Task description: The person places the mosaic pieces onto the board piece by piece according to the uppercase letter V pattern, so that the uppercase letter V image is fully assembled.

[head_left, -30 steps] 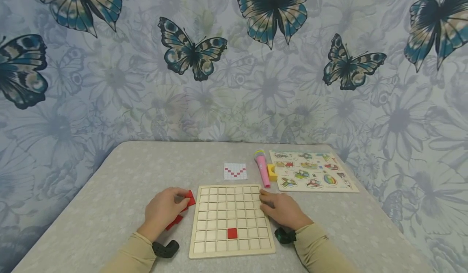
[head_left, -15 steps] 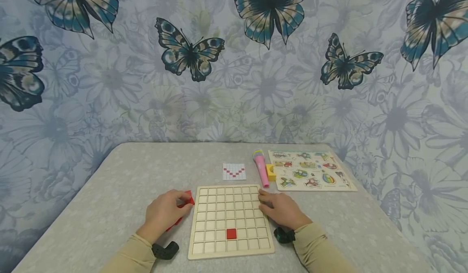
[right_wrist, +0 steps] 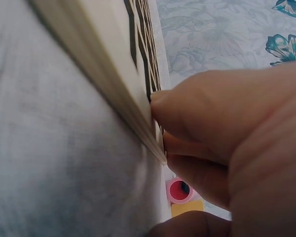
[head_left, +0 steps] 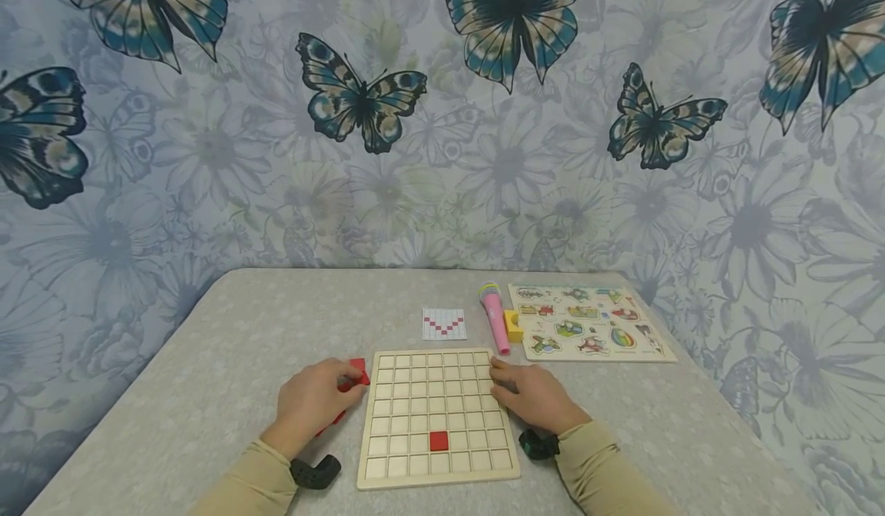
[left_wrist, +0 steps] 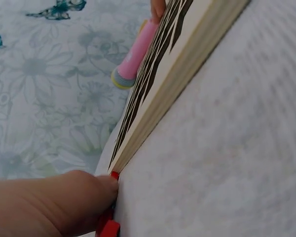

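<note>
Left of the wooden grid board [head_left: 442, 351], my left hand [head_left: 311, 399] pinches a red square tile [head_left: 359, 370] between thumb and fingers. The tile's far side is hidden. More red tiles [head_left: 339, 418] lie partly covered under that hand; in the left wrist view a red tile [left_wrist: 110, 229] shows below the thumb [left_wrist: 84, 197]. One red tile [head_left: 439, 441] sits in a lower cell of the board. My right hand [head_left: 535, 398] rests on the board's right edge, and its thumb [right_wrist: 187, 106] touches the top rim in the right wrist view.
Behind the board lies a small pattern card [head_left: 445, 324] with red squares in a V. A pink toy microphone [head_left: 494, 316], a yellow block [head_left: 513, 325] and a picture puzzle board [head_left: 588, 322] are at the back right. A patterned wall stands beyond the table.
My left hand has drawn slightly downward over the red tiles, its thumb coming closer to the board's left edge. My right hand and the board keep their places.
</note>
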A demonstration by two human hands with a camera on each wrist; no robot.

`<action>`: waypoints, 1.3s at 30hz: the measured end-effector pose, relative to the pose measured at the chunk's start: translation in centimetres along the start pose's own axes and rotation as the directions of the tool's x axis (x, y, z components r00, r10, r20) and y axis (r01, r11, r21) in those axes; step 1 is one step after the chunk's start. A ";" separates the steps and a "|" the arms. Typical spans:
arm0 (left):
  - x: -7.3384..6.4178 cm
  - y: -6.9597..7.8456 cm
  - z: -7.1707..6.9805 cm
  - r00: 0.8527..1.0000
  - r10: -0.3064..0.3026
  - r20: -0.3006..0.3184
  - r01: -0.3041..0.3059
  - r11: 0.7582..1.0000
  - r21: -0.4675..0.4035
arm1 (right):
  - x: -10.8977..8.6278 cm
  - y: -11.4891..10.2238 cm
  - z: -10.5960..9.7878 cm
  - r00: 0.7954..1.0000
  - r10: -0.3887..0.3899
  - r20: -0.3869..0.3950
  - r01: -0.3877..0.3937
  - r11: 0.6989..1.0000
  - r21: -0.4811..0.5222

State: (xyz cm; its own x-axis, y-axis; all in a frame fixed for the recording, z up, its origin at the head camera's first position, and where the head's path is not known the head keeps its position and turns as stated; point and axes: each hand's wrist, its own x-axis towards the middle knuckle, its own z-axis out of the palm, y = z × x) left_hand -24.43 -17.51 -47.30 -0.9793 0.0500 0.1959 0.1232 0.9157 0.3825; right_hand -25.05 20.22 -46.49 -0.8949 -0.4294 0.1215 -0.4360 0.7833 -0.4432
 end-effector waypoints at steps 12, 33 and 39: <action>-0.2 0.2 0.1 0.988 0.112 -0.106 -0.101 0.989 0.104 | 0.0 0.1 0.0 1.000 0.002 0.002 -0.002 1.000 -0.010; -1.2 2.0 0.4 0.991 0.020 -0.131 -0.055 0.962 -0.267 | 0.0 0.1 0.1 1.000 -0.001 0.005 0.001 1.000 0.000; -1.5 2.6 0.7 0.991 0.051 -0.127 -0.089 0.945 -0.316 | 0.1 0.2 0.2 1.000 0.008 0.003 -0.008 1.000 -0.001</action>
State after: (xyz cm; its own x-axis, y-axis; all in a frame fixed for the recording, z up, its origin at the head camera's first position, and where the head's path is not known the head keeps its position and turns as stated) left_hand -22.79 -14.92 -47.23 -0.9436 0.0455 0.3281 0.2542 0.7346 0.6291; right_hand -25.21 20.29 -46.72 -0.8981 -0.4244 0.1152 -0.4289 0.7873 -0.4429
